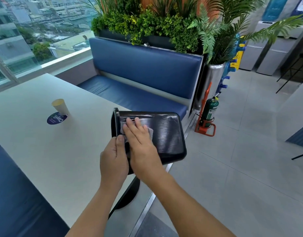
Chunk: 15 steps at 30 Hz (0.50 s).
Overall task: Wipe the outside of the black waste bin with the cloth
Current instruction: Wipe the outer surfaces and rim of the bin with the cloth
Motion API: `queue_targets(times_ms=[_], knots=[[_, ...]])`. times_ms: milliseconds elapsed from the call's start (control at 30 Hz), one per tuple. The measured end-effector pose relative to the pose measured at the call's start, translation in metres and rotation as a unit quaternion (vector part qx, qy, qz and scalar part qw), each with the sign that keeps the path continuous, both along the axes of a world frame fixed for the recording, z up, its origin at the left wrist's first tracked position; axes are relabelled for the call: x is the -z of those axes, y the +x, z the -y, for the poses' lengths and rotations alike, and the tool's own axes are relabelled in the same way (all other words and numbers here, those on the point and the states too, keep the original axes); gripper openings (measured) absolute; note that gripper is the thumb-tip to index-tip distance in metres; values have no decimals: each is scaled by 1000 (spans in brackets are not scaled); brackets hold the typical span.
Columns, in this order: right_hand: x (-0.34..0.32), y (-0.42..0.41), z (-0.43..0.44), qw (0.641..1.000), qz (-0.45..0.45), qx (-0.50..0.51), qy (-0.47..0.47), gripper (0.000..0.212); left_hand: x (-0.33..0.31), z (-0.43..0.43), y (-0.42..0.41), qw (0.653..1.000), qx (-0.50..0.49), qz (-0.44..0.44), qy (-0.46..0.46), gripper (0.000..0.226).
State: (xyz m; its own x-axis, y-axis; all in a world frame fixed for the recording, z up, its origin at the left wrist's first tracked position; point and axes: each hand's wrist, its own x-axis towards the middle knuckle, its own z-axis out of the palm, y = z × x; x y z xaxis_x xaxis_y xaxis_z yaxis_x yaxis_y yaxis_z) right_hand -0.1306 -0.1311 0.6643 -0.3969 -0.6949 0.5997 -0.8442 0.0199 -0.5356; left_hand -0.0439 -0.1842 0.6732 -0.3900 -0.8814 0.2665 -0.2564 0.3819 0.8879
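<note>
A paper cup (60, 106) stands on the white table (45, 142), well left of the black waste bin (166, 135). The bin lies on its side at the table's right edge. The left hand (113, 158) grips its rim, fingers curled closed. The right hand (138, 139), fingers flat and spread, presses the cloth (150, 133) against the bin's side.

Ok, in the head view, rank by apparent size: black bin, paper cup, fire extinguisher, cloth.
1. Black bin, clearly the largest.
2. Fire extinguisher, though it stands farther away, so its rank is unsure.
3. Paper cup.
4. Cloth, mostly hidden under the right hand, so only roughly placed.
</note>
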Motion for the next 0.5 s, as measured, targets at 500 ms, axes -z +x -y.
queue_targets(times_ms=[500], knots=[[-9,-34,-6,1000,5,1,-23,60,-2,-5,7,996,26,-2,-80,46]])
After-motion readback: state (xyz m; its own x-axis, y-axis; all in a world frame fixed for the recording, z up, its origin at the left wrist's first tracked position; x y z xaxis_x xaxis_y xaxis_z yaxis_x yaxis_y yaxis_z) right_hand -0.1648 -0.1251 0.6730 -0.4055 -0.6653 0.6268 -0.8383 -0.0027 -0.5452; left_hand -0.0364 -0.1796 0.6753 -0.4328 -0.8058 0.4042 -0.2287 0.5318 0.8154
